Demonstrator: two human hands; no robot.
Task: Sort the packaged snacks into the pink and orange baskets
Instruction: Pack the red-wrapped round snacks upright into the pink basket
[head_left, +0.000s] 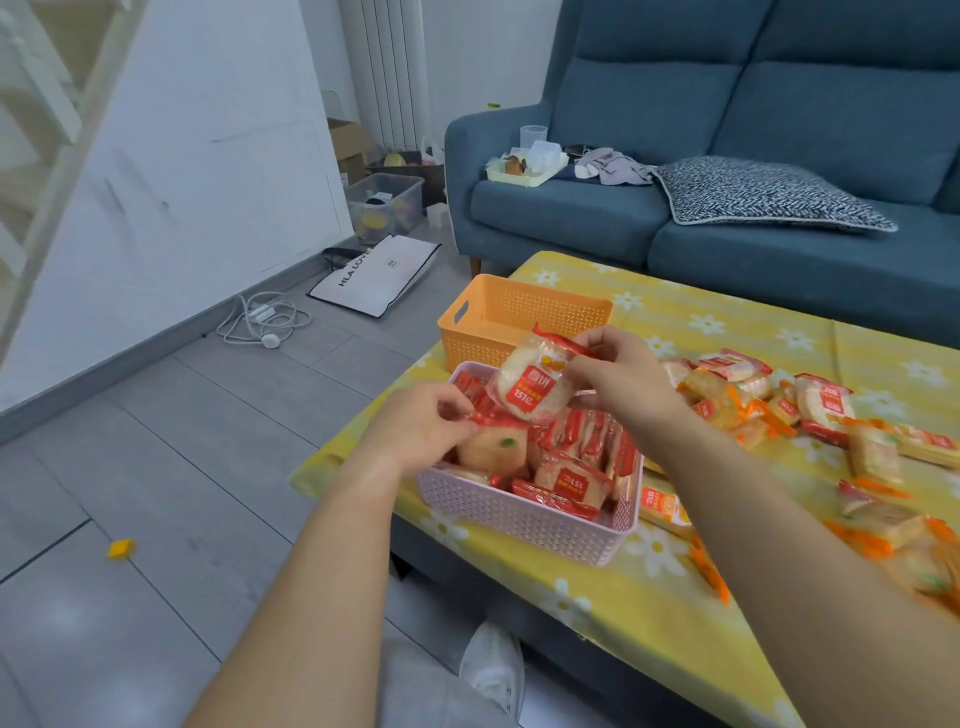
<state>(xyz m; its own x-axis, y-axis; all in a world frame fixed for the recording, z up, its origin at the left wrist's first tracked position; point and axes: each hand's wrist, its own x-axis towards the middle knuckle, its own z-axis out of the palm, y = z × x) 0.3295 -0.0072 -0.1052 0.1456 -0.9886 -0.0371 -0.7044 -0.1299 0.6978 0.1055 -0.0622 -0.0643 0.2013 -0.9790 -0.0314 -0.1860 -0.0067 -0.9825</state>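
Pink plastic weave marks the nearer basket (524, 525), which is already heaped with red-wrapped snacks. The right hand (618, 374) pinches a round cracker packet (532, 387) by its upper seam, thumb and fingers closed on the crimped red edge. The packet hangs below and to the left of the grip, its face turned toward the camera and its long axis sloping down toward the person's left. It hangs above the far end of the pink basket, with the orange basket (519, 317) just beyond it, farther from the person. What shows of the orange basket's inside holds nothing.

The left hand (426, 421) is lower and nearer, its fingertips pinching the red wrapper edge of a pale square packet (498, 447) that lies in the pink basket's left side.

The coming move seems to turn on direction from the right hand's grip: straight down means pink, a short reach forward means orange. The right hand is also the nearer one to the loose pile (779, 400) spread over the yellow flowered tablecloth (649, 597) on its side.
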